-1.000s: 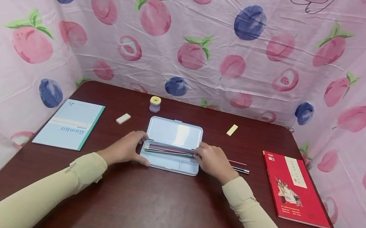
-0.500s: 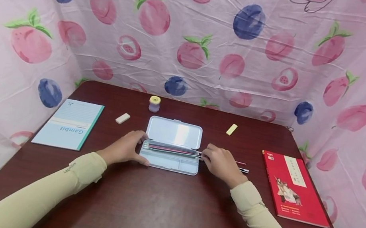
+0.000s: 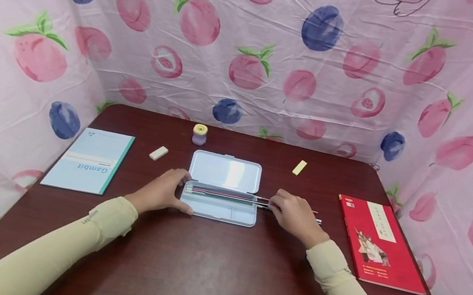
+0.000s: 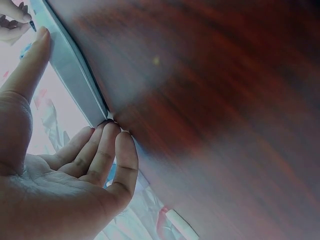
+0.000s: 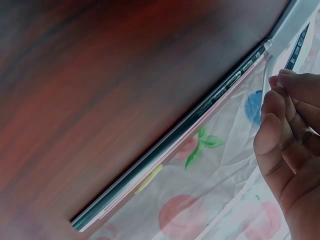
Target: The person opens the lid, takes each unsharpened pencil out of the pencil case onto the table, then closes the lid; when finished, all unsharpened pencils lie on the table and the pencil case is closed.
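Observation:
A pale blue pencil case point(image 3: 225, 171) lies with its lid folded back, several pencils point(image 3: 210, 192) lengthwise in its rear compartment. My left hand point(image 3: 161, 189) holds the case's left end, thumb at the front edge and fingers at the back; in the left wrist view the fingertips meet its side point(image 4: 75, 70). Right of the case, my right hand point(image 3: 293, 214) pinches the end of a dark printed pencil point(image 5: 298, 47) between thumb and forefinger. This pencil slants above the case's right end. Other pencils point(image 5: 170, 140) lie on the table beneath that hand, partly hidden by it in the head view.
Behind the case are a white eraser point(image 3: 159, 153), a small yellow-topped container point(image 3: 199, 134) and a yellow strip point(image 3: 300, 167). A light blue notebook point(image 3: 89, 159) lies left, a red book point(image 3: 380, 244) right. Fruit-patterned cloth point(image 3: 244, 102) borders the table's back and sides.
My right hand has drawn away rightward from over the case's right end, and more of the pencils there shows. The left hand has stayed on the case's left end.

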Demonstrator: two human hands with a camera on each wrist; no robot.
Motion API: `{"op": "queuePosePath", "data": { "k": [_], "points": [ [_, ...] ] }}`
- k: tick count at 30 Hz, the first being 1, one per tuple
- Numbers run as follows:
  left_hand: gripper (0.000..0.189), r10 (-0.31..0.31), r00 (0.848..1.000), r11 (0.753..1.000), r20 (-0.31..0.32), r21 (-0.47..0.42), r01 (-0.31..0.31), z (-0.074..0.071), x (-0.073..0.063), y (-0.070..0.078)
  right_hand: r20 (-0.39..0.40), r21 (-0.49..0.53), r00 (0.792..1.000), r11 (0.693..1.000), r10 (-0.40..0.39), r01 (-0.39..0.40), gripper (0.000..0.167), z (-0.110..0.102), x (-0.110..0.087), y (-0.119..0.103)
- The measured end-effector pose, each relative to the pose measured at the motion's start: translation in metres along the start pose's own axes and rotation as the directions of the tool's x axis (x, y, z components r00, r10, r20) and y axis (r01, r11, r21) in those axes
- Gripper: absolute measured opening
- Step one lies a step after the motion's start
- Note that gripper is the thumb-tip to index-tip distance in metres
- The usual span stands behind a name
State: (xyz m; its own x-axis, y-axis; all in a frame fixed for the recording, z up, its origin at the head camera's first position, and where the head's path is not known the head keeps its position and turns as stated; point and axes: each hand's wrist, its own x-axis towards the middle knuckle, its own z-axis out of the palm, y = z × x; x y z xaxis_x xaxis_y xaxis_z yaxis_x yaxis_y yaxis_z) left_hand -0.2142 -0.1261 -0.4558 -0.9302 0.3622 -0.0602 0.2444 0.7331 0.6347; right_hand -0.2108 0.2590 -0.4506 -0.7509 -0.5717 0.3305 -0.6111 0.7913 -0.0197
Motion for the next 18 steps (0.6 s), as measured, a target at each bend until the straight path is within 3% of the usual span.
{"op": "queuePosePath", "data": {
  "k": [18],
  "points": [
    [0.092, 0.007, 1.0, 1.0, -0.002, -0.004, -0.007, 0.0, -0.001, 0.0, -0.016, 0.025, 1.0, 0.999, 0.024, -0.023, 0.012, -0.007, -0.013, 0.01]
  ]
}}
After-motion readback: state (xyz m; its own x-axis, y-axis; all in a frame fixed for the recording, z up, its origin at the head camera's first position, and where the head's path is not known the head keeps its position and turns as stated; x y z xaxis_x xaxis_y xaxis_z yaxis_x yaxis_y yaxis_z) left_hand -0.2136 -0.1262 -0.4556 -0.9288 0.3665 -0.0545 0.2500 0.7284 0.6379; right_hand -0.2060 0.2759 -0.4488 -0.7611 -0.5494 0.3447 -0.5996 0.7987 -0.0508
